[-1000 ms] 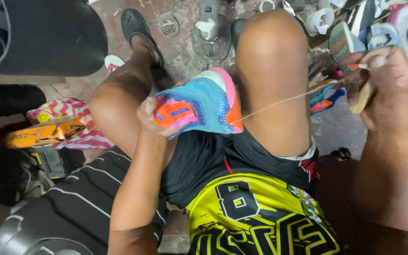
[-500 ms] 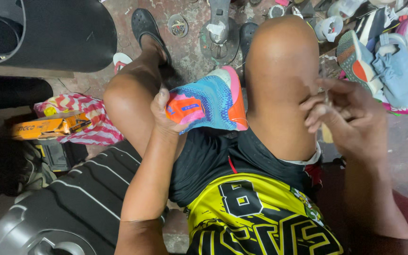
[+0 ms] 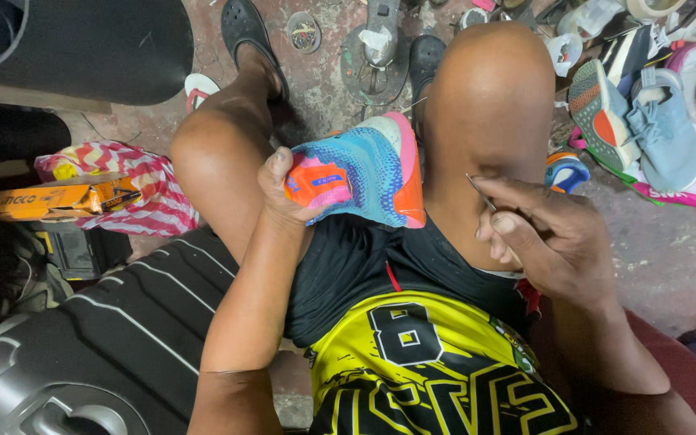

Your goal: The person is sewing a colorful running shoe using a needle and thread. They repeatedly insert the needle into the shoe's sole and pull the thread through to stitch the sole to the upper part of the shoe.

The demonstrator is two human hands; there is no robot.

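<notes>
Your left hand is closed around the heel end of a multicoloured shoe, thumb on top and fingers hidden beneath, pressing it between your knees. Your right hand is curled nearly shut beside your right knee, thumb and forefinger pinching a thin metal needle whose tip points up and away from the hand; whether a thread trails from it cannot be told.

The shoe is a knitted sports type: blue and teal upper with flecks of yellow, an orange-pink heel patch under your left thumb, and a pink and orange sole edge turned toward your right hand. It lies on its side, just left of the needle but not touching it.

Beyond your right hand, a pale blue sneaker lies among other shoes on the floor, well apart. Ahead of the held shoe, between your feet, stands a metal shoe-last stand. Beyond your left hand sit a striped red-and-white cloth and an orange box; nearer you, a dark ribbed case lies beside your left forearm. Your right knee stands between the needle and the stand.
</notes>
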